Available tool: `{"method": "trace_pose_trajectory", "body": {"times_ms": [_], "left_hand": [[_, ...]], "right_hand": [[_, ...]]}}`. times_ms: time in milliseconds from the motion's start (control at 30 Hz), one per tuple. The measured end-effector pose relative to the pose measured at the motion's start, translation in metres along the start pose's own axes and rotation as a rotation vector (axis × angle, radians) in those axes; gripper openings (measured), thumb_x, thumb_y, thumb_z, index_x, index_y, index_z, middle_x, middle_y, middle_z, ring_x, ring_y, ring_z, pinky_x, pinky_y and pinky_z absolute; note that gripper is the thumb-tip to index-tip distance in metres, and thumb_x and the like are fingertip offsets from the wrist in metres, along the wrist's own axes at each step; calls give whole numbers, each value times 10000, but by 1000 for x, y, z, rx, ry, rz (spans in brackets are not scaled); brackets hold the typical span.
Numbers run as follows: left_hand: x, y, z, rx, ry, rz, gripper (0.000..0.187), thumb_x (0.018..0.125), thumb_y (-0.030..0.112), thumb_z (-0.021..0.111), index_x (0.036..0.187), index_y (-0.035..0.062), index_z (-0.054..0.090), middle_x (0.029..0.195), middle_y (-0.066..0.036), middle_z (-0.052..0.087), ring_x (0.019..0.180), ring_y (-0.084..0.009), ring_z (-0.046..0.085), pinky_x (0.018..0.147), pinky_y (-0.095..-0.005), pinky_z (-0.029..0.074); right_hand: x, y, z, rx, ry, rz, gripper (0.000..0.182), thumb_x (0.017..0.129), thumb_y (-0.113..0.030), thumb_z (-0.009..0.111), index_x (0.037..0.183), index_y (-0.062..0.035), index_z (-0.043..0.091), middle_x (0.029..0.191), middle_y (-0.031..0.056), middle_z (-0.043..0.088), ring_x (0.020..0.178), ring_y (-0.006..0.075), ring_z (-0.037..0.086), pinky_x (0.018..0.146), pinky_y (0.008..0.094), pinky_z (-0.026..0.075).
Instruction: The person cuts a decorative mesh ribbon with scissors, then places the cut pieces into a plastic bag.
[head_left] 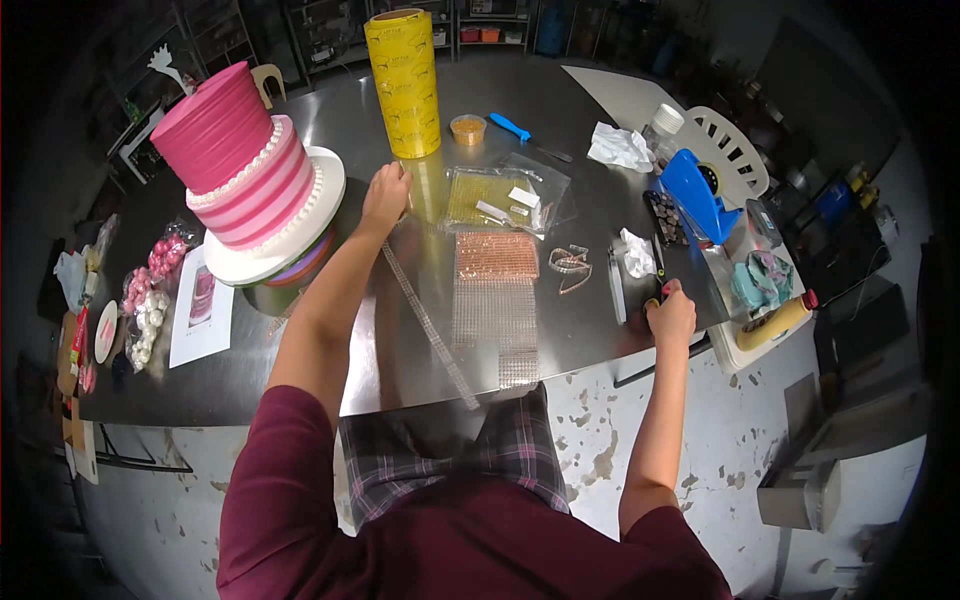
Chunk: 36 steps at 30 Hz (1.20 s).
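Observation:
My left hand [386, 198] is closed beside the foot of a yellow roll of wrap [404, 90]. A narrow rhinestone strip [425, 315] runs from under that hand to the table's front edge; the fingers hide the grip. On the right, my right hand [672, 316] is closed round the handles of a pair of scissors [659, 262], dark blades pointing away from me. Between my hands lies a rhinestone mesh sheet [490, 312], with a copper-coloured rhinestone piece [495, 256] at its far end. A small tangle of rhinestone trim [570, 268] and a slim white-handled tool [616, 287] lie nearer the scissors.
A two-tier pink cake [245, 165] stands on a turntable at left, by a printed picture [202, 308]. Beyond the mesh are plastic packets [505, 198], a tub of gold bits [467, 129] and a blue-handled spatula [512, 127]. Crumpled paper [638, 253] lies at right.

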<state>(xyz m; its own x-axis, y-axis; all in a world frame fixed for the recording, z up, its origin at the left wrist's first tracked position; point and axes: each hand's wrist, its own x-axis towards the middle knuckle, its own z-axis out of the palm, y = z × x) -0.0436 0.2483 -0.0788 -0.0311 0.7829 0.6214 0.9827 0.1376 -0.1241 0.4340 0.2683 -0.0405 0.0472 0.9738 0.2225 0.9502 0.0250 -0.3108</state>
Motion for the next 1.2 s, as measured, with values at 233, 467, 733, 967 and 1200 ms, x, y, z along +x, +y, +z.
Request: {"method": "trace_pose_trajectory", "body": {"times_ms": [233,467,733,967,1200], "left_hand": [[-1,20,-1,-34,-49,-67,218,726,59,524,934,86,582,967,-141,551,922,-295,526,769,-428,415],[-51,79,-50,-672,-206,-347,348,711,157,626,1002,-8,529,907,-180,587,884,-309,565,734,-380,450],[-66,127,-71,-970,-375,-521,699,668,203,726,1172,-85,338,942,-221,588,876,-300,599,755,-336,481],[-62,131,-69,-935,-428,-641,763,620,78,732,1228,-53,289,990,-171,580,870,-264,600,744,-311,488],[-63,115,-44,-1352,-599,-656,506,564,-80,695,1034,-75,507,903,-102,602,812,-178,596,698,-273,488]], "right_hand": [[6,-8,-2,-137,-19,-83,184,659,-164,658,820,-81,627,808,147,633,774,324,611,682,398,486],[-30,-76,22,551,-74,-576,143,752,-122,606,834,-9,632,841,166,612,759,334,592,695,373,471],[-33,-146,64,447,-341,-433,230,724,-137,623,904,5,625,857,211,606,806,360,582,735,397,468],[-37,-140,102,516,-29,-419,324,635,-96,690,933,10,624,801,157,631,720,255,619,681,330,489],[-33,-138,81,583,-287,-403,636,547,-97,752,1122,41,518,917,161,618,729,218,613,689,305,490]]}}
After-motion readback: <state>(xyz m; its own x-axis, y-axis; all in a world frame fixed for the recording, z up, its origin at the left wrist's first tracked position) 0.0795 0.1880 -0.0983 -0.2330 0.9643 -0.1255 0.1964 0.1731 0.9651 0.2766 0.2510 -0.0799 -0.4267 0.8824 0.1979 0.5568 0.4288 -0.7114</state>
